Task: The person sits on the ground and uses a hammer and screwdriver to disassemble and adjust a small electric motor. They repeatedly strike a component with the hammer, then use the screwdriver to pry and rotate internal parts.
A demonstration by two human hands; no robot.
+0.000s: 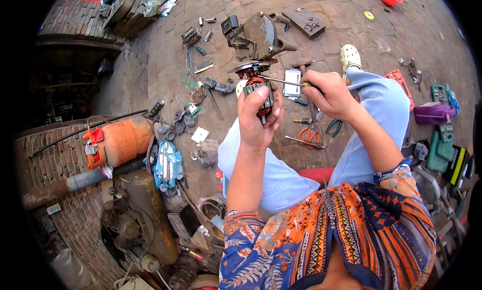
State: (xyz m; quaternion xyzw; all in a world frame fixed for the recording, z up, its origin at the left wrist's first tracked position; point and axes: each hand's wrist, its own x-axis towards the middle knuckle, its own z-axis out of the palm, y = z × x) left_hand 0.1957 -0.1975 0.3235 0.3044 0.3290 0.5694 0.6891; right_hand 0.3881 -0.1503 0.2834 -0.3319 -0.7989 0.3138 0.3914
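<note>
A motor armature point(257, 80) with copper windings and a dark ridged core stands upright in my left hand point(253, 122), my thumb pressed on its front. My right hand point(330, 95) is closed round the handle of a screwdriver point(283, 81). Its thin shaft points left, with the tip at the upper windings, though exact contact is too small to tell. Just above the armature is a round metal plate point(250, 65). Beyond that rises a worn grey metal machine body point(258, 36) resembling a vise.
Orange-handled scissors point(309, 137), pliers point(335, 127) and a hammer point(302, 62) lie between my legs. Loose motor parts point(188, 120) litter the paving to the left. An orange gas cylinder point(123, 142) lies at left. A purple case point(433, 113) and green tool cases point(441, 150) are at right.
</note>
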